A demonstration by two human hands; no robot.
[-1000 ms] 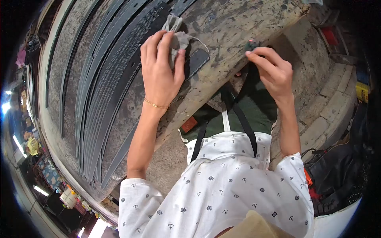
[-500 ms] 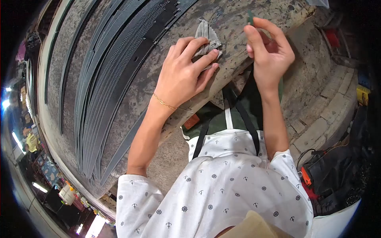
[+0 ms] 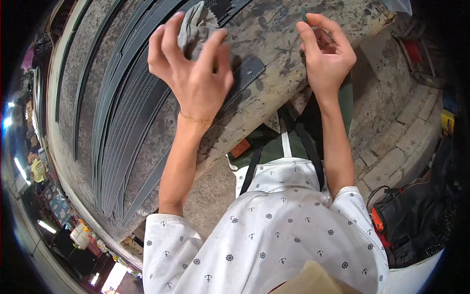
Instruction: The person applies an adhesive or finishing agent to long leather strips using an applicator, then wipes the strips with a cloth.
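Note:
My left hand (image 3: 193,78) is spread above the stitched dark straps (image 3: 132,98), its fingers apart and slightly blurred. A crumpled grey cloth (image 3: 198,29) is between or just beyond its fingers; whether they grip it is unclear. One strap end (image 3: 248,71) lies beneath and to the right of that hand. At the upper right, my right hand (image 3: 329,56) pinches a small dark green piece (image 3: 304,14) between thumb and index finger, with its other fingers curled. A thin thread (image 3: 227,128) trails near my left wrist.
The stained work surface (image 3: 279,54) curves across the view. Stone blocks (image 3: 391,164) are at the right, with an orange and black object (image 3: 378,219) below them. A person in yellow (image 3: 38,169) is far off at the left.
My left hand has moved left and up, and its fingers have spread. The grey cloth has shifted the same way, and a strap end now shows. My right hand has moved slightly left.

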